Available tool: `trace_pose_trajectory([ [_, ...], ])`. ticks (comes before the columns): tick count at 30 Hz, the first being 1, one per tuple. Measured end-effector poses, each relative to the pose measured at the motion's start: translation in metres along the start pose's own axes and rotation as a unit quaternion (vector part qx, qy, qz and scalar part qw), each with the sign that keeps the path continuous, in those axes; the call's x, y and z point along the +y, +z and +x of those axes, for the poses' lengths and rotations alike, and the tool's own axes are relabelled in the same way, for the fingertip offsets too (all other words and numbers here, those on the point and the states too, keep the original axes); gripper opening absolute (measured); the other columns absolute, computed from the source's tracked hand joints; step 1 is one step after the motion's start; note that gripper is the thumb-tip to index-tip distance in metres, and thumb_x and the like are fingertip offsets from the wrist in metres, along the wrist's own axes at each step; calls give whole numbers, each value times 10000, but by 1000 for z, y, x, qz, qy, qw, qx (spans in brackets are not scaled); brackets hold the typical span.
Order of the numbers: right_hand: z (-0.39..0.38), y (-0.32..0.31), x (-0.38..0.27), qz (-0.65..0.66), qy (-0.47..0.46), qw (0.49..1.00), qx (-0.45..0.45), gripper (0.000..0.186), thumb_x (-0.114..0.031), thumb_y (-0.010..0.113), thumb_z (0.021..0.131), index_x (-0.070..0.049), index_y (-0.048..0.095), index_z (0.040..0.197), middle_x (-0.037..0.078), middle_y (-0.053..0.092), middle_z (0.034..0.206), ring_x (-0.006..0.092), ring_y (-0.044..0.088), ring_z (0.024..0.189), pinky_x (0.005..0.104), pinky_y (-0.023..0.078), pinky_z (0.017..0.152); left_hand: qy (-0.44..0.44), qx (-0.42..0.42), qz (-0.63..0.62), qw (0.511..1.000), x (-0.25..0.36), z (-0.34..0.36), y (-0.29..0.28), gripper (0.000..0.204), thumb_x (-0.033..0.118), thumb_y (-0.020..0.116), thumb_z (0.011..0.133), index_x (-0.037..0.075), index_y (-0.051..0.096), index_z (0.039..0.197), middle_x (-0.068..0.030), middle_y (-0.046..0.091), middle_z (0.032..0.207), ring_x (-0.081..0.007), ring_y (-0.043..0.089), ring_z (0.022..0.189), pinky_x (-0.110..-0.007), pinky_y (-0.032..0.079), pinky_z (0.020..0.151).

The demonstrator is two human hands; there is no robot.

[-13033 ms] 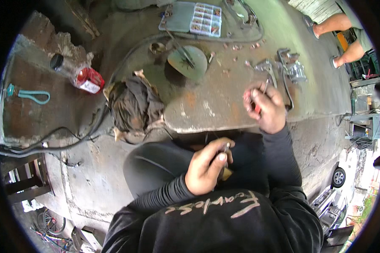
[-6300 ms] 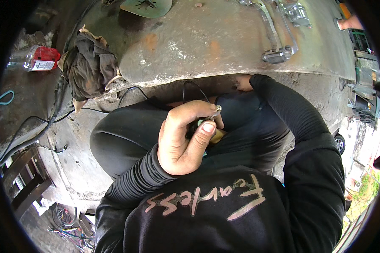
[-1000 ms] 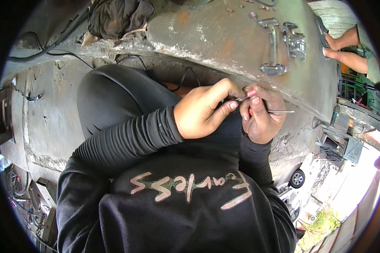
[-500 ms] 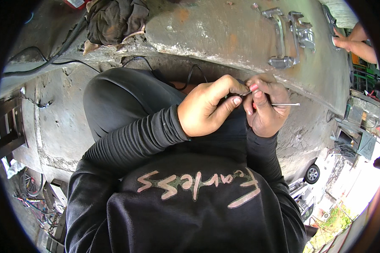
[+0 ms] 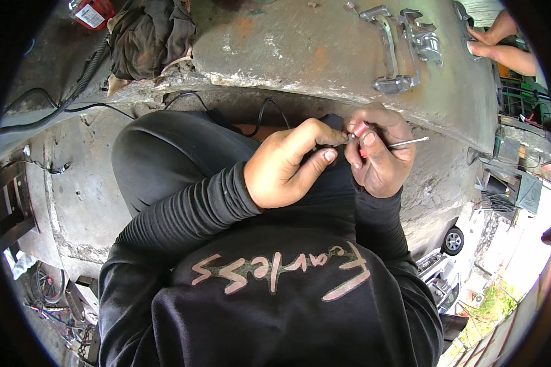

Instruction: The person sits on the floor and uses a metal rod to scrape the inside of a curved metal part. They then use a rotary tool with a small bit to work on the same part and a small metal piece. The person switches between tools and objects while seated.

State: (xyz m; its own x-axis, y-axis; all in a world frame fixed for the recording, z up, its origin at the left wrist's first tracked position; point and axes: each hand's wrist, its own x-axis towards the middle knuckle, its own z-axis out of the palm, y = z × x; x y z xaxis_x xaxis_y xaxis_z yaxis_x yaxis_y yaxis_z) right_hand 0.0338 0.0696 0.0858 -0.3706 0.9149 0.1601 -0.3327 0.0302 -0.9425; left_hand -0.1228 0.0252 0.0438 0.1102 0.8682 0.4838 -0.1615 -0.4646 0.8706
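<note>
In front of my body both hands meet. My left hand (image 5: pixel 291 162) is closed, its thumb and forefinger pinching a small dark metal piece (image 5: pixel 350 139), most of which the fingers hide. Fingertips of my right hand (image 5: pixel 382 150) hold a small red cylinder (image 5: pixel 360 129) against that piece. Across the right palm lies a thin metal rod (image 5: pixel 410 142) with a small tip pointing right, like a slim screwdriver shaft. More red (image 5: pixel 363 153) shows between the right fingers; whether it belongs to the rod cannot be made out.
Ahead is a worn concrete ledge (image 5: pixel 275 49) bearing silvery brake-caliper-like parts (image 5: pixel 404 49), a dark rag (image 5: pixel 150 40) and a red container (image 5: pixel 92 13). A corrugated black hose (image 5: pixel 61 109) runs along the left. Another person's feet (image 5: pixel 487 44) are at upper right.
The red cylinder shows more clearly between the fingertips, and the rod's tip has tilted slightly upward. The view has shifted, so the ledge's things appear further left and higher.
</note>
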Motion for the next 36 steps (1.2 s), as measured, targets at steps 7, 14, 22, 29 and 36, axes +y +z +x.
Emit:
trace_pose_trajectory([
  [7,2,-11,-4,-65,-21,997,-39,181,-37,615,844,64,615,995,124,554,936,47,453,583,166,340,457,-23,-15,-3,1000,-1,-6,0,166,-22,521,904,-15,455,1055,-114,563,916,-150,602,779,-269,488,679],
  [14,0,-5,-9,-106,19,994,-34,206,-20,631,831,57,629,1021,94,548,949,51,461,603,167,349,483,-4,5,22,1000,-1,-3,0,185,-21,532,898,-10,464,1069,-109,569,911,-147,610,773,-271,491,676],
  [22,6,-7,-12,-115,-33,992,-37,144,57,665,768,43,636,909,129,579,941,75,520,646,169,387,510,-6,-3,17,1000,0,-2,1,193,-11,517,908,-5,436,1083,-98,576,858,-142,598,757,-265,483,669],
  [29,2,-6,-10,-137,-63,987,-57,94,15,635,821,42,657,908,159,588,948,74,507,586,174,382,459,-10,-6,7,1000,0,-2,0,199,-5,520,909,1,438,1089,-90,584,824,-140,597,745,-264,483,657],
  [36,1,1,-2,-124,-93,987,-41,111,-7,641,832,31,658,935,168,594,943,79,515,589,169,385,451,2,5,14,1000,0,-3,0,185,-7,533,902,-4,465,1074,-95,603,834,-135,607,745,-262,484,652],
])
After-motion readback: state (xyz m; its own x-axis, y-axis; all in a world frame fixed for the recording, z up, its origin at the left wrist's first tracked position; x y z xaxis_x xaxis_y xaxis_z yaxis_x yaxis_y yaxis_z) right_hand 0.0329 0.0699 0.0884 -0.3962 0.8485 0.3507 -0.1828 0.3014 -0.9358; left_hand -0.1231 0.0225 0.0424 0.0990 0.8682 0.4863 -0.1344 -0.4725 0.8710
